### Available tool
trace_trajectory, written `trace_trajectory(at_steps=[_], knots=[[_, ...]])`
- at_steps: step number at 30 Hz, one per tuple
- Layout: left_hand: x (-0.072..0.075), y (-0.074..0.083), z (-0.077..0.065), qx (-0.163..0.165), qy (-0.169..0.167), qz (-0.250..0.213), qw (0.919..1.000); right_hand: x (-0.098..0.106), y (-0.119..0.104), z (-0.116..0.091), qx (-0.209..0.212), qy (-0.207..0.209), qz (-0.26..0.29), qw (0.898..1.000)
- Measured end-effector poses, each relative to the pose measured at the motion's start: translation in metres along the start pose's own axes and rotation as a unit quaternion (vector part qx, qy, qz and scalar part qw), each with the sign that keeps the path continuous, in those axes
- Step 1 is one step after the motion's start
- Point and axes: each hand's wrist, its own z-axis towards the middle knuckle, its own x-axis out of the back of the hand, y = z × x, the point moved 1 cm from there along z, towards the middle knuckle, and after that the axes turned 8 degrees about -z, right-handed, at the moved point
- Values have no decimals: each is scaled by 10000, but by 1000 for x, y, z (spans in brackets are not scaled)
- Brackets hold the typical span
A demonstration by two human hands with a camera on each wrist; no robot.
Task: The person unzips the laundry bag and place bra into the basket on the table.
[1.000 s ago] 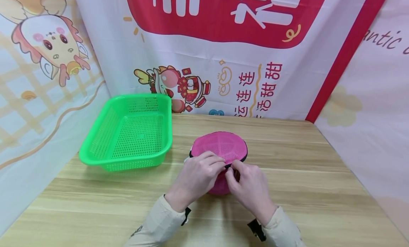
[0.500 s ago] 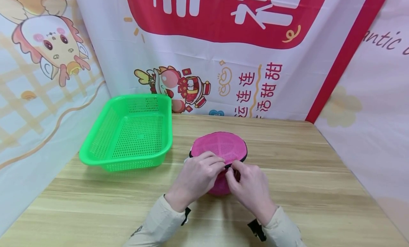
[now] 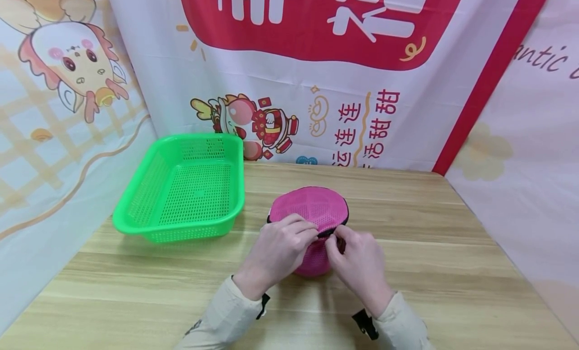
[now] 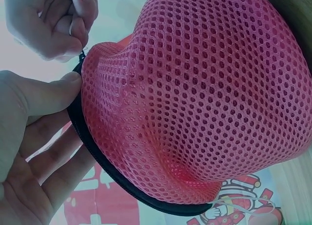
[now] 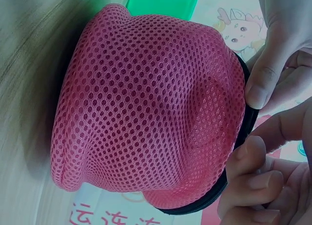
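Observation:
A pink mesh laundry bag (image 3: 311, 205) stands upright on the wooden table, its round top edged by a black zipper (image 4: 111, 172). On the near side, my left hand (image 3: 281, 250) pinches the zippered rim between thumb and fingers. Right beside it, my right hand (image 3: 361, 262) pinches at the same rim. In the left wrist view, a small zipper pull (image 4: 82, 54) shows at the right hand's fingertips. A thin white cord loop (image 4: 253, 205) hangs from the bag's rim. The mesh side bulges and creases below the zipper, and its contents do not show.
A green perforated plastic basket (image 3: 194, 189) stands at the back left of the wooden table (image 3: 429, 269). Printed cloth hangings (image 3: 289, 68) rise along the back and both sides of the table.
My right hand has shifted slightly to the right along the zipper, widening the small gap between the hands. The left hand stays in place, and the bag's top has tilted slightly.

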Motion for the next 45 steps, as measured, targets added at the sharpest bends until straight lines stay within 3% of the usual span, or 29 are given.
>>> trace_trajectory(at_steps=[9, 22, 32, 45], knots=[[0, -1, 0, 88, 131, -155, 9998, 0, -1, -1, 14, -251, 167, 9995], [-5, 1, 1, -11, 222, -299, 9993, -3, -6, -3, 680, 57, 617, 9958], [-5, 1, 1, -69, 216, -247, 9994, -4, -6, -4, 641, 217, 321, 9972], [-5, 1, 2, -61, 202, -259, 9994, -3, -4, -2, 463, 75, 96, 9989]])
